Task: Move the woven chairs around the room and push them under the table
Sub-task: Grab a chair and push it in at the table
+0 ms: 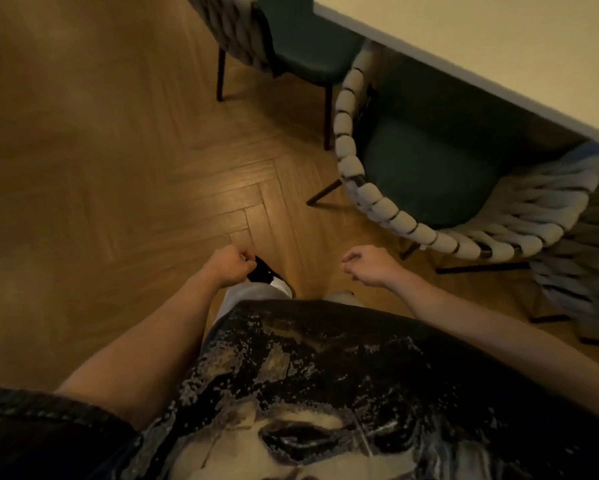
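Observation:
A woven chair (pixel 388 209) with a pale braided back and dark green seat stands at the right, its seat partly under the white table (pixel 498 46). A second woven chair (pixel 291 46) with a green seat stands at the top, beside the table's end. A third woven chair back (pixel 575 271) shows at the far right edge. My left hand (pixel 230 265) and my right hand (pixel 370 266) hang in front of my body with fingers curled, holding nothing, apart from all chairs. The nearest chair's back is a short way right of my right hand.
Herringbone wooden floor (pixel 118 168) spreads to the left and centre. The chairs have thin black legs (pixel 324 192) that stick out over the floor. My foot in a dark shoe (pixel 266 271) shows below my left hand.

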A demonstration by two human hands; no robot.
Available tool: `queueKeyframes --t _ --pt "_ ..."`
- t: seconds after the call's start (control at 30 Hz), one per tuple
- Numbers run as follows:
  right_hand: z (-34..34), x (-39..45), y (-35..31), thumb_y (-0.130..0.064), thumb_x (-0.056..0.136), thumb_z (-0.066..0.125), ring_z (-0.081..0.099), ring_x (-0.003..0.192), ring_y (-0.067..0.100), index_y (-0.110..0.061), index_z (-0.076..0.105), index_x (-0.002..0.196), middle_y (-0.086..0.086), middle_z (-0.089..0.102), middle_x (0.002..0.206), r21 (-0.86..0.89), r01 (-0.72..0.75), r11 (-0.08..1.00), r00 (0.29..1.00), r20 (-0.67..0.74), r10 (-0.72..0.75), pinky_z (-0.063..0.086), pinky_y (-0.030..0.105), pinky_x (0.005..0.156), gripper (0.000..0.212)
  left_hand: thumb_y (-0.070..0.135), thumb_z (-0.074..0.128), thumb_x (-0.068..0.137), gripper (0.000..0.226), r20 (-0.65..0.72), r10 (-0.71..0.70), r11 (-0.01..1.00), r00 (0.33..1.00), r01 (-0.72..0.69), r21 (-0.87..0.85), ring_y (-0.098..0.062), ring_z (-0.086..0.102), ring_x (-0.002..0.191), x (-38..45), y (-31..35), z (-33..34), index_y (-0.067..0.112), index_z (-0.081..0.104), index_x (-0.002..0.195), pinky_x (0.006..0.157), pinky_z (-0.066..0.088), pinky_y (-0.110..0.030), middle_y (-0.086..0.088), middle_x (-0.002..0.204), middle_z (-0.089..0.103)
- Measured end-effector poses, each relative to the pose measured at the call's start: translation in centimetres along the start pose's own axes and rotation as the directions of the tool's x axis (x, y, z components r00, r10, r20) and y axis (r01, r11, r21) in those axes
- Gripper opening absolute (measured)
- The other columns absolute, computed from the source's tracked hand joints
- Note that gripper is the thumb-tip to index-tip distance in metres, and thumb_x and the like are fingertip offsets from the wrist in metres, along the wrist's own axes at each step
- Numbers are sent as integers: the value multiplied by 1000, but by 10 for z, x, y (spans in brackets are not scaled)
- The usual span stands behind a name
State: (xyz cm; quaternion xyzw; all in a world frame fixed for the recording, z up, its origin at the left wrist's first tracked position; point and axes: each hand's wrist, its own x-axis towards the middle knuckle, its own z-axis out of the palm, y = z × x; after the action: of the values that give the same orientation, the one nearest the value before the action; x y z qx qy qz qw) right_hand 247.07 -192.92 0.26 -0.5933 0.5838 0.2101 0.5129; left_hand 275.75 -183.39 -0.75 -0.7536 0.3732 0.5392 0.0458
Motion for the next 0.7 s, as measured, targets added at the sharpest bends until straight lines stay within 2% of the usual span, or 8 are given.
queueKeyframes --t 0.13,0.27,0.33,0.5,0.6,0.7 --pt "2 21 -55 -29 99 64 63 110 16 -23 69 119 -4 66 116 -36 32 999 999 37 -30 54 37 95 22 18 58 97 18 16 -14 998 1000 15 -64 -24 71 88 5 -34 -37 13 67 113 82 56 -37 -10 100 73" --pt "11 44 -104 -32 97 65 64 112 19 -24 70 113 -2 68 116 -112 49 992 998 42 -44 53 38 97 18 18 57 99 15 1 -35 991 999 35 -128 -26 70 91 11 -63 -75 14 66 110 82 55 -36 -10 103 72" --pt "15 56 -129 -32 97 65 64 110 19 -24 70 111 -3 68 111 -163 73 984 996 60 -64 52 38 99 17 19 57 99 14 -10 -45 985 999 42 -165 -25 69 92 15 -77 -94 14 66 110 81 53 -35 -11 103 72" --pt "7 84 -196 -27 96 66 64 97 13 -30 66 102 -8 66 96 -207 147 967 985 120 -125 53 31 87 7 17 58 99 13 -23 -103 961 994 93 -262 -27 68 91 27 -103 -142 12 65 109 78 53 -35 -14 103 72" --pt "0 108 -236 -27 96 66 65 97 13 -32 66 100 -6 68 102 -218 175 960 981 119 -152 55 33 89 7 16 58 98 12 -40 -141 943 989 122 -309 -28 68 91 41 -113 -171 10 66 105 80 54 -37 -15 102 71" --pt "-15 138 -277 -28 96 66 64 104 17 -25 70 111 -2 67 110 -273 196 942 976 148 -161 52 32 91 16 17 58 97 10 -41 -172 926 984 147 -347 -26 68 91 59 -119 -204 13 66 100 77 56 -37 -13 103 70"
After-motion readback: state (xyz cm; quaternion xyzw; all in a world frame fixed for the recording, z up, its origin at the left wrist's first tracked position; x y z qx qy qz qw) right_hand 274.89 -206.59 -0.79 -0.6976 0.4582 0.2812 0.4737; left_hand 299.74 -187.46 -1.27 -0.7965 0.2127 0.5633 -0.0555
